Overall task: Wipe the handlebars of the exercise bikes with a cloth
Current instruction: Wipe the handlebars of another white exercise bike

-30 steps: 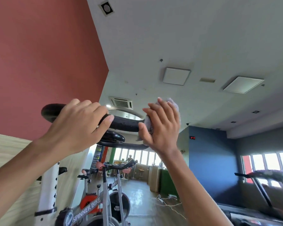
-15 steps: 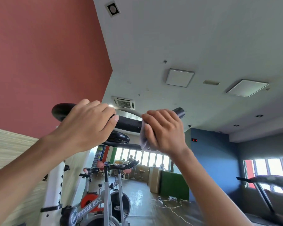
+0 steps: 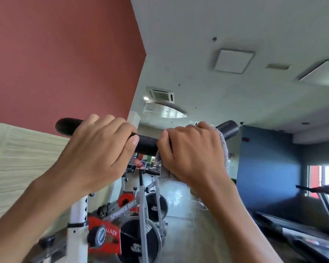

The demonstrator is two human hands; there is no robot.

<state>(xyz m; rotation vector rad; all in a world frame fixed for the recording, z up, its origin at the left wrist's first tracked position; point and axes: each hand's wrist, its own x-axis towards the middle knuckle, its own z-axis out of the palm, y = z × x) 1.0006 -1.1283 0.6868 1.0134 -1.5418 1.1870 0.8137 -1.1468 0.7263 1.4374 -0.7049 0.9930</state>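
A black padded handlebar (image 3: 146,142) runs across the middle of the view on top of a white bike post (image 3: 78,221). My left hand (image 3: 101,150) grips the bar's left part, with the bar's rounded left end sticking out beyond the fingers. My right hand (image 3: 193,154) grips the bar's right part through a grey cloth (image 3: 223,147). The cloth wraps round the bar under my fingers and hangs down below the palm. Past the cloth the bar's right end (image 3: 227,128) shows bare.
More spinner bikes (image 3: 139,211) stand in a row ahead, one with a red guard and a black flywheel. A treadmill (image 3: 311,215) stands at the right by a blue wall. A red and pale panelled wall (image 3: 27,160) runs close on the left.
My right hand went from fingers raised on the cloth to a full grip round the bar. The camera tilted down, so more of the bikes and floor shows. The left hand kept its grip.
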